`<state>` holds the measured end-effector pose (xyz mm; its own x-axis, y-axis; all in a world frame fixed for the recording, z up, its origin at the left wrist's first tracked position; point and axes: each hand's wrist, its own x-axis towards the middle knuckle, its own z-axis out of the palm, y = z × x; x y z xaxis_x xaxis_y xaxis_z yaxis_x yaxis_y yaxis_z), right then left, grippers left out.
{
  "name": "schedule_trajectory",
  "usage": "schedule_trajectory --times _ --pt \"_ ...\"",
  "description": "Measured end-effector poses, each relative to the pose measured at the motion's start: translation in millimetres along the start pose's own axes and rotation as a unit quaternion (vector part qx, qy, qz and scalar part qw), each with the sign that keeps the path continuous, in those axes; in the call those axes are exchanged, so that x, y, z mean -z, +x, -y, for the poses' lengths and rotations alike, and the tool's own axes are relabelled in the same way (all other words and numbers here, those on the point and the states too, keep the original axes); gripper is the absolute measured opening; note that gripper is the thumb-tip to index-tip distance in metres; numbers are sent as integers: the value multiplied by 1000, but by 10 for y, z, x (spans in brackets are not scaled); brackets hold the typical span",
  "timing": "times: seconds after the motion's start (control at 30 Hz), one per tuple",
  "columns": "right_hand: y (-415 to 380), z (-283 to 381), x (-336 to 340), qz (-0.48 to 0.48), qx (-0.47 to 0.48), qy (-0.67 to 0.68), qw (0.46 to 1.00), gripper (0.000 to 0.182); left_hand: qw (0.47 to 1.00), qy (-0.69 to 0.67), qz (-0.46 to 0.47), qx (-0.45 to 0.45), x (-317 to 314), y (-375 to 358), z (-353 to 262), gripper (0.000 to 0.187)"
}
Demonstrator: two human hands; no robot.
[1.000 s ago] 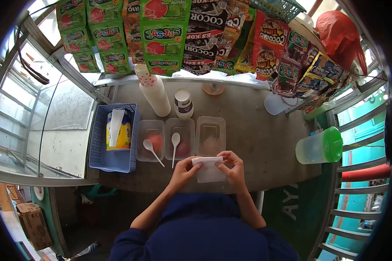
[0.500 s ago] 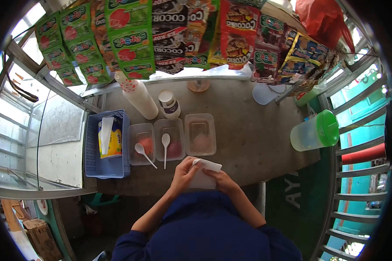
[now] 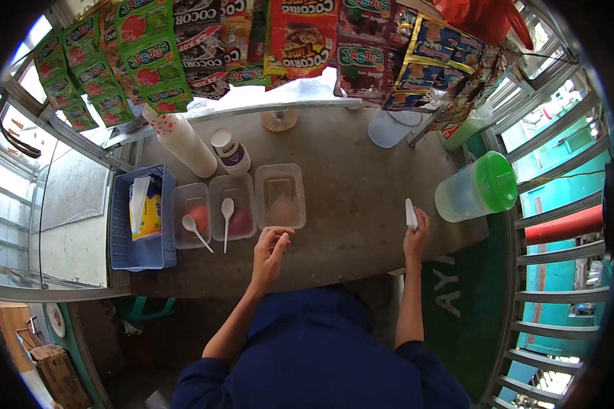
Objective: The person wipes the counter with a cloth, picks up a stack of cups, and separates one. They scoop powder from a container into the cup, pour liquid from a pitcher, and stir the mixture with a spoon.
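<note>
My right hand (image 3: 417, 238) is raised over the right part of the table, its fingers closed around a folded white tissue (image 3: 411, 215). My left hand (image 3: 271, 253) is near the front rim of a clear plastic container (image 3: 262, 187) with pale powder in it; its fingers are loosely bent and nothing shows in them. Left of that container are two more, one holding dark pink powder (image 3: 241, 223) and one holding orange-red powder (image 3: 198, 215). A white spoon (image 3: 227, 213) rests across the middle container, another spoon (image 3: 196, 232) across the left one.
A blue basket (image 3: 121, 235) with a yellow tissue pack (image 3: 145, 210) stands at the left. Behind the containers are a tall stack of white cups (image 3: 189, 151) and a white jar (image 3: 230, 151). A green-lidded pitcher (image 3: 467, 191) stands right. Drink sachets (image 3: 300, 41) hang above.
My hands have moved apart. My right hand has carried the folded tissue to the right, while my left has let go of it. The view has turned slightly rightward.
</note>
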<state>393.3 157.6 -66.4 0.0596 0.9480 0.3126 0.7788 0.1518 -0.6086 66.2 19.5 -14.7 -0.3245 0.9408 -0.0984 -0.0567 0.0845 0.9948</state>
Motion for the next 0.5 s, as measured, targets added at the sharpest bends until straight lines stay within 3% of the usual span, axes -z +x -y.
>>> schedule_trajectory --times 0.03,0.13,0.2,0.4,0.5 --pt "-37 -22 -8 -2 -1 0 1000 33 1000 -3 8 0 -44 -9 8 19" --pt "-304 -241 -351 120 5 -112 986 36 999 -12 31 -8 -185 -77 -9 19" --pt "-600 -71 -608 121 39 -132 983 37 999 -4 39 -8 -220 -140 -77 19" --pt "-1357 810 -875 193 117 -26 974 42 999 1 53 11 -86 -293 13 20" --pt "-1486 897 -839 231 157 11 960 43 999 0 50 16 30 -359 58 20"
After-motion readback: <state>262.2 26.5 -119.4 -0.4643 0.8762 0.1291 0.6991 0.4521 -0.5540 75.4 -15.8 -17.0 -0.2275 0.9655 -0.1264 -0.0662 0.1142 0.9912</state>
